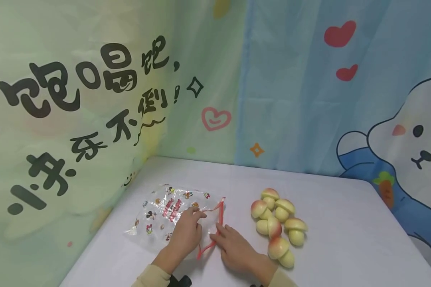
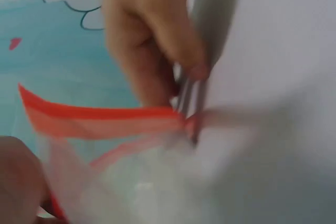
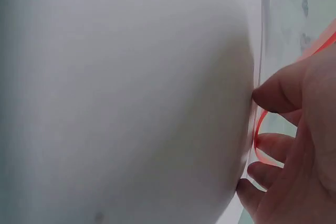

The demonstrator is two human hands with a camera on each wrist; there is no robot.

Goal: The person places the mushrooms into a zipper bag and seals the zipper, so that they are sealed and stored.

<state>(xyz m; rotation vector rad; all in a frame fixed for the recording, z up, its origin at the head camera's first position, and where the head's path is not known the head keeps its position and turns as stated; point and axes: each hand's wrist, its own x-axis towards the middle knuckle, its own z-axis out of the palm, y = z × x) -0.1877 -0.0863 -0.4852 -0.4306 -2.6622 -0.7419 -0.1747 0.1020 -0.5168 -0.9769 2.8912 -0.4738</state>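
A clear plastic bag (image 1: 156,221) printed with small cartoon figures lies flat on the white table, its red-edged mouth (image 1: 220,213) spread partly apart toward the right. My left hand (image 1: 186,231) is over the bag beside the mouth and grips its film; in the left wrist view only part of this hand shows at the lower left. With thumb and fingers, my right hand (image 1: 235,247) pinches the red edge on the right side. The right wrist view shows its fingertips (image 3: 268,95) at the bag's rim. Motion blurs the left wrist view.
Several yellow toy mushrooms (image 1: 280,225) with reddish caps lie in a cluster right of my right hand. Printed curtains (image 1: 287,87) stand behind and left of the white table (image 1: 348,231). A dark object (image 1: 181,281) shows by my left sleeve.
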